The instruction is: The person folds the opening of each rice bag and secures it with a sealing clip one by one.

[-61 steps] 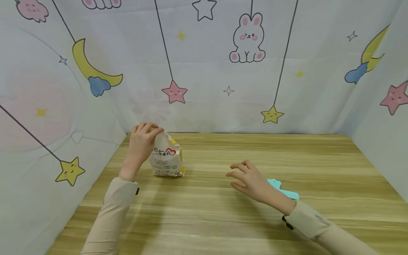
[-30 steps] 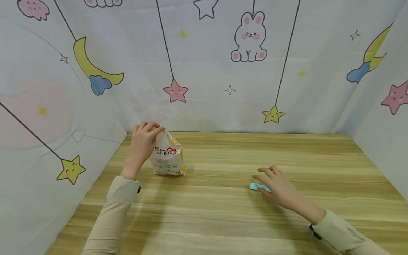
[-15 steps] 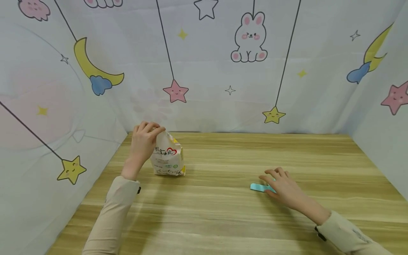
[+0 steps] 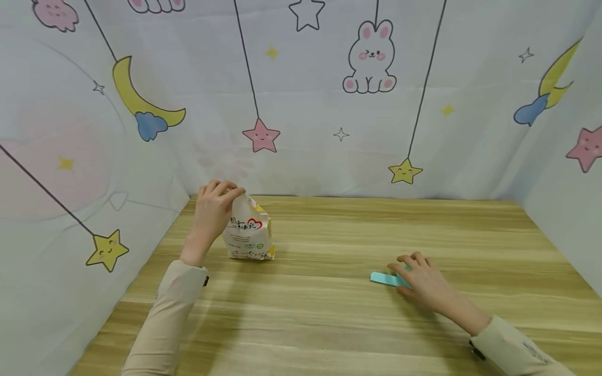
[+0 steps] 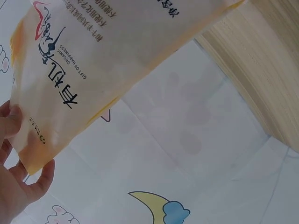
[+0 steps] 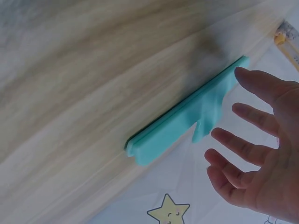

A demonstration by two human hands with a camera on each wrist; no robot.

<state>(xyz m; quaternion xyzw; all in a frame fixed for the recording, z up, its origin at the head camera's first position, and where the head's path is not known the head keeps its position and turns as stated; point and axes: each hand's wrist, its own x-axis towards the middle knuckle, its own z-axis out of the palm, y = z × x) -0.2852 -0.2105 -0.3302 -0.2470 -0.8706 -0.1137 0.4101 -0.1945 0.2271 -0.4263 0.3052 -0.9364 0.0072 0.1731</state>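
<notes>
My left hand [image 4: 212, 211] pinches the top corner of a cream food bag [image 4: 249, 232] printed with dark characters and a red heart. The bag stands upright at the back left. In the left wrist view the thumb and fingers hold the bag's yellowish top edge [image 5: 39, 156]. A turquoise bag-sealing clip [image 4: 384, 278] lies right of the middle, partly hidden under my right hand [image 4: 425, 279]. The right wrist view shows the whole long clip [image 6: 182, 119] with its lever. There the right hand's fingers [image 6: 243, 147] are spread and loosely bent close beside it, gripping nothing.
A wood-grain tabletop [image 4: 310, 324] carries everything. White cloth walls [image 4: 310, 94] with printed moons, stars and a rabbit enclose it at the back and both sides.
My right hand has moved right from left of the clip's lever to over the clip, uncovering the clip's left end. The left hand and bag have stayed in place.
</notes>
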